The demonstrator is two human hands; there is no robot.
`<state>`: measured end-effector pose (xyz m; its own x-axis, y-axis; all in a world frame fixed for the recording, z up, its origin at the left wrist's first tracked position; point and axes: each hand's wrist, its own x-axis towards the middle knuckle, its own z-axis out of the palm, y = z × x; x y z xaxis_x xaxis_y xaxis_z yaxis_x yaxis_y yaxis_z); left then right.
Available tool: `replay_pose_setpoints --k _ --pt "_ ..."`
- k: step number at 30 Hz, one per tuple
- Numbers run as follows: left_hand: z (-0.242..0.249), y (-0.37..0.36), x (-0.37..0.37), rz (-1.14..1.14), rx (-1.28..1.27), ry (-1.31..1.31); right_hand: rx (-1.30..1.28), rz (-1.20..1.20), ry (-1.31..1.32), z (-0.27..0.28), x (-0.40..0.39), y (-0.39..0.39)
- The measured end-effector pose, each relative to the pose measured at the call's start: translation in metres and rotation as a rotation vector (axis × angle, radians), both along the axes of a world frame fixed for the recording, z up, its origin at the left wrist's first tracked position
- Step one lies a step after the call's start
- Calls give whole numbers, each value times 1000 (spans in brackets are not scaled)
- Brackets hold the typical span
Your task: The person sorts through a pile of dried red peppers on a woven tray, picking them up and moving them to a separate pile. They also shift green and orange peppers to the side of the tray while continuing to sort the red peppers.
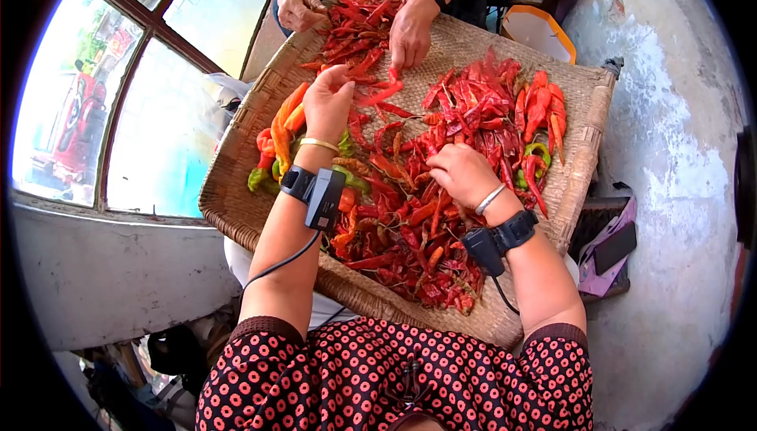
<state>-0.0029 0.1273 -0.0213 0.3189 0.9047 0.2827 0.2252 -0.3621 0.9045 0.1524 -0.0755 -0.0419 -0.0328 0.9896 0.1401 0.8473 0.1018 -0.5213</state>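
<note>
My left hand (pixel 328 104) is raised over the left part of a woven basket tray (pixel 236 182), its fingers curled together. Just right of its fingertips is a motion-blurred red chili pepper (pixel 381 94); whether the fingers grip anything I cannot tell. My right hand (pixel 464 176) is low over the middle of the tray, thumb and fingers pinched at a red chili in the heap. Wrinkled dried red chilies (pixel 410 253) are heaped below and between my hands. Another heap of red chilies (pixel 481 104) lies beyond my right hand. Orange peppers (pixel 285 131) and green peppers (pixel 260 179) rest left of my left hand.
Across the tray, another person's two hands (pixel 412 33) (pixel 300 7) work around a far chili pile (pixel 359 25). A window (pixel 169 115) stands on the left, a worn wall (pixel 662 115) on the right. An orange-rimmed container (pixel 540 33) sits behind the tray; a phone (pixel 615 248) lies at right.
</note>
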Motion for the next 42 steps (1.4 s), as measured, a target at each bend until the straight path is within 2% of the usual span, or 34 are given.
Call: replay_pose_setpoints --k 1,2,3,4,5,7,9,11,13,14,15,16,17,19,20,21,23,24,25,27,29,30,31,33,37,39,42 --pt "0 0 0 96 250 115 0 -1 1 3 2 1" --pt "-3 -4 -1 139 466 180 58 -81 142 8 4 1" --pt "3 -12 1 139 466 182 115 -160 285 16 5 0" --pt "6 -18 2 -32 420 183 110 -209 413 25 4 -1" --pt "11 -26 4 -204 373 182 123 -203 474 29 7 -1" --pt "31 -58 11 -346 213 221 87 -189 532 31 10 -2" --pt "26 -68 15 -571 428 263 38 -143 578 32 11 -4" --pt "17 -75 19 -701 528 278 -11 -96 624 29 11 -4" --pt "12 -77 19 -725 519 260 52 -9 679 25 10 -3" --pt "11 -75 18 -795 465 361 51 -8 680 26 8 -3" --pt "12 -73 17 -865 408 462 -4 -97 818 31 4 -4" --pt "17 -73 17 -821 431 441 -61 -188 954 34 2 -5" --pt "18 -69 15 -821 430 441 -61 -188 955 33 4 -4" --pt "19 -54 10 -667 432 440 -39 -353 752 29 12 -3" --pt "21 -48 6 -537 487 460 -1 -384 808 23 16 -1" --pt "23 -46 4 -537 488 461 -1 -384 809 21 18 -1" --pt "27 -44 1 -5 592 541 -36 -392 670 20 22 -3" --pt "25 -41 0 28 607 537 0 -299 506 20 22 -4" --pt "23 -42 0 27 607 538 0 -300 507 18 22 -5" --pt "18 -50 2 -332 472 509 -74 -119 -2 14 21 -7" --pt "17 -71 11 -620 342 627 -163 -158 -71 19 12 -9" --pt "8 -83 15 -695 373 652 -217 -160 -152 16 11 -9" --pt "8 -95 19 -761 412 799 -270 -162 -233 12 10 -9" --pt "14 -114 23 -833 419 1097 -267 -167 -204 9 11 -9" --pt "9 -109 21 -844 462 1070 -320 -131 -228 12 9 -8" --pt "8 -101 15 -814 470 999 -223 -136 -269 8 8 -8" --pt "20 -90 6 -782 423 1028 -171 -213 -291 16 14 -10"
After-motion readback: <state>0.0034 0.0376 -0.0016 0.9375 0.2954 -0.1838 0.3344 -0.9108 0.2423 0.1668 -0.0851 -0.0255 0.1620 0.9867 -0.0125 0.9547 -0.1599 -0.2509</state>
